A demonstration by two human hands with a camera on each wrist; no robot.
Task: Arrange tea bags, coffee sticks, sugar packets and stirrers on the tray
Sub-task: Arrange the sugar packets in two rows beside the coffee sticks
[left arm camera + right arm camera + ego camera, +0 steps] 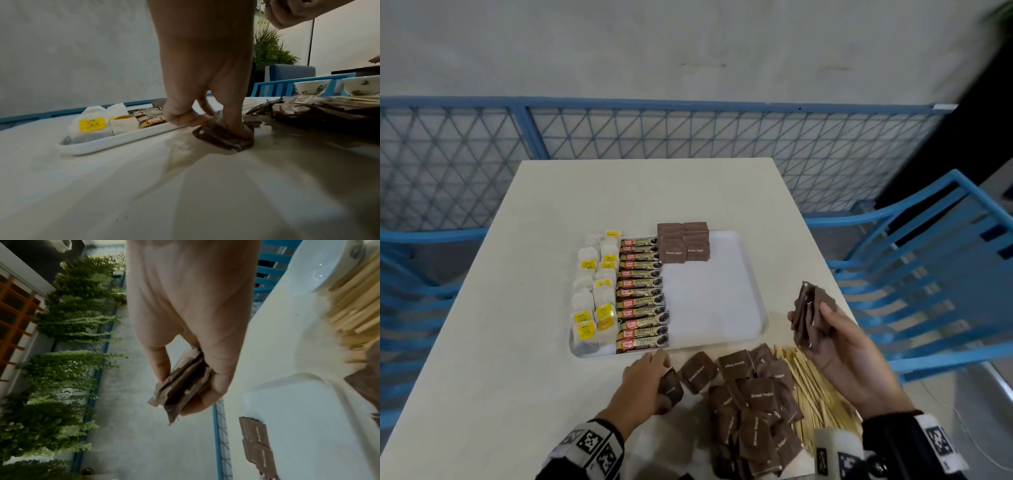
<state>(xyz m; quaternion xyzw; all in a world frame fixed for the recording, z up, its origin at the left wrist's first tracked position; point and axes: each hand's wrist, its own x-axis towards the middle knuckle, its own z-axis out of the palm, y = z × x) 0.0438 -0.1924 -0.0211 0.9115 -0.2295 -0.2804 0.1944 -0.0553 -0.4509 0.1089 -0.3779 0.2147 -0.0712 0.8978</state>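
A white tray (722,308) lies mid-table. It carries tea bags (595,291) along its left side, a column of coffee sticks (642,296) beside them, and two short rows of brown sugar packets (683,243) at its far edge. My left hand (650,380) pinches one brown sugar packet (224,136) against the table, just in front of the tray. My right hand (825,329) holds a small stack of sugar packets (183,382) in the air to the right of the tray. A loose heap of sugar packets (753,404) and wooden stirrers (815,387) lies near me.
Blue slatted chairs (928,274) stand on the table's right and left sides, and a blue mesh fence (688,130) runs behind it. White cups (312,86) stand past the heap, at the table's right. The tray's right half is bare.
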